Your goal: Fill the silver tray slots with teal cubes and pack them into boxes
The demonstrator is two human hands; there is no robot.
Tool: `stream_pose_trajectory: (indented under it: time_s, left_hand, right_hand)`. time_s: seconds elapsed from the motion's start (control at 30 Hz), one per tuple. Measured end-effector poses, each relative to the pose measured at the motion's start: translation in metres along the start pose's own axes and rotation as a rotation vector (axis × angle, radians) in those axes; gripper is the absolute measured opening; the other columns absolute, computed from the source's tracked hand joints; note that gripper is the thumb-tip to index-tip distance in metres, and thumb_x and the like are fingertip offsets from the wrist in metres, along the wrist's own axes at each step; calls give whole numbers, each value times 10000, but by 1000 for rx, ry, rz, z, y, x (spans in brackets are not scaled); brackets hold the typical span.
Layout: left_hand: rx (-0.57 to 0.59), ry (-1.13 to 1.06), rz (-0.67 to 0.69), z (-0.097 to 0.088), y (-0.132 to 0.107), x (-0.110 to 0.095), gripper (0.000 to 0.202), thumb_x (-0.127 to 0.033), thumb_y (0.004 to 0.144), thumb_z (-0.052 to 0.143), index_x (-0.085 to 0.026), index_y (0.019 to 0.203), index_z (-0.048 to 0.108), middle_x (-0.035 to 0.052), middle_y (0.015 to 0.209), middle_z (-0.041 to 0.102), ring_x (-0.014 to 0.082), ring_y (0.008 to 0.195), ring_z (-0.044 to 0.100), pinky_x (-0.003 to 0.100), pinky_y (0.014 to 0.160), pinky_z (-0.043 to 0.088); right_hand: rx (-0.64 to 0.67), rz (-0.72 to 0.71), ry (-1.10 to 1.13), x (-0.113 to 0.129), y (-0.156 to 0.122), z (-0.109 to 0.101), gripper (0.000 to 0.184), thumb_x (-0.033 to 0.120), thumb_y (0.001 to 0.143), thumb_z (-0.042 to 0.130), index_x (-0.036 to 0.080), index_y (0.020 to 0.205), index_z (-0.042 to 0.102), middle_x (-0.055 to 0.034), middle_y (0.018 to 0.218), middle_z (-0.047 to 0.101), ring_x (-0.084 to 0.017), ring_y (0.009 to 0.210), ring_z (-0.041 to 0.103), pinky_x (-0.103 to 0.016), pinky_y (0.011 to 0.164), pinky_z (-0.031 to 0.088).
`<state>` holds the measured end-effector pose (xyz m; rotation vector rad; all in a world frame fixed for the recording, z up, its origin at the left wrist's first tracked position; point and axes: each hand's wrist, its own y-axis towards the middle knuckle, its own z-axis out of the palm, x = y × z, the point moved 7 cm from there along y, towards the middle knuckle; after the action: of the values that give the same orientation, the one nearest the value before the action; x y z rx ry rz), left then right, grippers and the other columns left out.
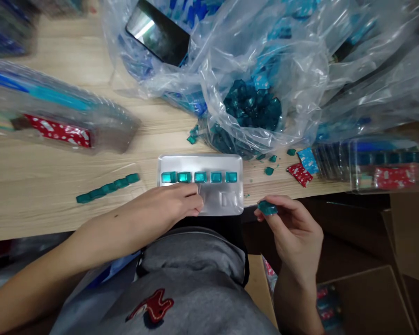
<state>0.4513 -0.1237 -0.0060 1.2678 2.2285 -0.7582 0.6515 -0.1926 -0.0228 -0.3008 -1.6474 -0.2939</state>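
A clear plastic tray [230, 200] lies at the near edge of the wooden table with several teal cubes [199, 177] lined up in its top row. My left hand [171, 204] rests on the tray's lower left part, fingers pressed against it. My right hand [293, 232] hovers just off the table edge to the right of the tray, pinching a teal cube [267, 207] between thumb and fingers.
A big clear plastic bag [300, 74] holds a heap of teal cubes [253, 104] behind the tray. A phone [158, 32] lies on the bags. A row of cubes [106, 188] sits at left. Packed boxes [387, 163] stand right, another [56, 125] left. Cardboard boxes [363, 298] below.
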Motion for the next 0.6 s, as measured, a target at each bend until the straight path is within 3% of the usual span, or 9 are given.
stream_pose_trajectory:
  time_s: [0.2, 0.3, 0.37, 0.43, 0.6]
  left_hand:
    - [-315, 645, 101, 5, -1, -37, 290, -24, 912, 392, -126, 818, 647, 83, 812, 647, 218, 723, 586, 328, 649, 473]
    - [-486, 653, 121, -8, -10, -53, 269, -50, 940, 406, -113, 854, 653, 84, 844, 669, 210, 774, 590, 320, 712, 489]
    - [-537, 589, 112, -17, -16, -53, 212, -86, 958, 439, -108, 915, 646, 78, 886, 673, 204, 826, 595, 314, 755, 492]
    - [-479, 511, 98, -16, -17, -46, 218, -117, 980, 427, -121, 934, 640, 73, 925, 670, 192, 841, 601, 299, 749, 492]
    - [-210, 192, 11, 4, -8, -8, 261, -167, 1002, 386, -168, 914, 632, 40, 901, 617, 160, 776, 605, 271, 637, 457]
  right_hand:
    - [-27, -14, 16, -1, -3, -1, 272, 76, 812, 705, 282, 982, 756, 30, 824, 733, -89, 670, 691, -182, 619, 583]
    - [-74, -47, 52, 1, -4, -2, 230, 110, 821, 717, 271, 982, 750, 16, 829, 737, -106, 679, 692, -206, 617, 591]
    - [-66, -50, 61, 2, -4, 1, 206, 129, 826, 721, 264, 978, 747, 11, 821, 736, -115, 679, 694, -222, 620, 597]
    - [-34, -35, 57, 1, -3, 5, 203, 129, 826, 722, 267, 973, 746, 15, 821, 740, -113, 679, 695, -221, 631, 598]
    - [-1, -8, 47, 1, -1, 11, 233, 104, 835, 705, 287, 973, 747, 32, 839, 751, -93, 688, 695, -196, 643, 584]
